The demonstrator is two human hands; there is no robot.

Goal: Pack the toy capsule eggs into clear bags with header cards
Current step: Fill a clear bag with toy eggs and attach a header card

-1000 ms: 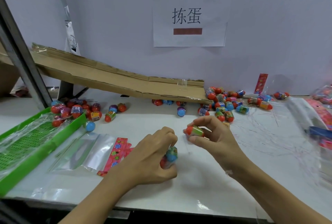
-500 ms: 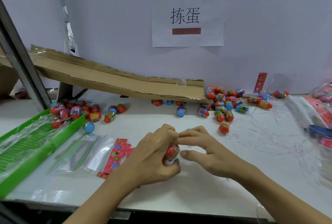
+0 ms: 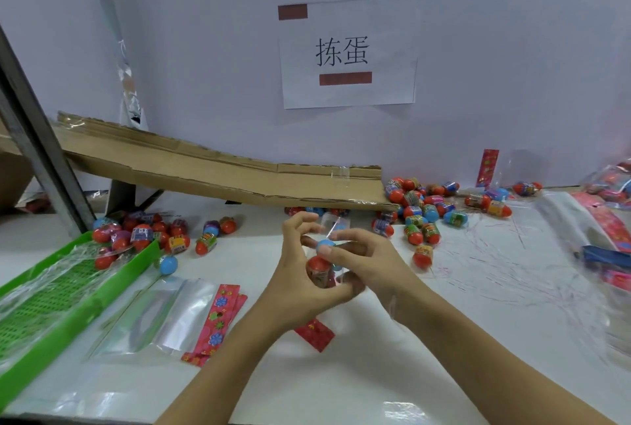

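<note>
Both hands point(image 3: 336, 264) have lifted the bagged eggs point(image 3: 321, 262) (grip blurred).

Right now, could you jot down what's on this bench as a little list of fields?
left hand: grips a clear bag holding eggs
right hand: pinches a blue egg at the bag's mouth
loose eggs: heaped at the foot of the cardboard ramp
spare bags: flat, left of the hands
green tray: far left
</note>
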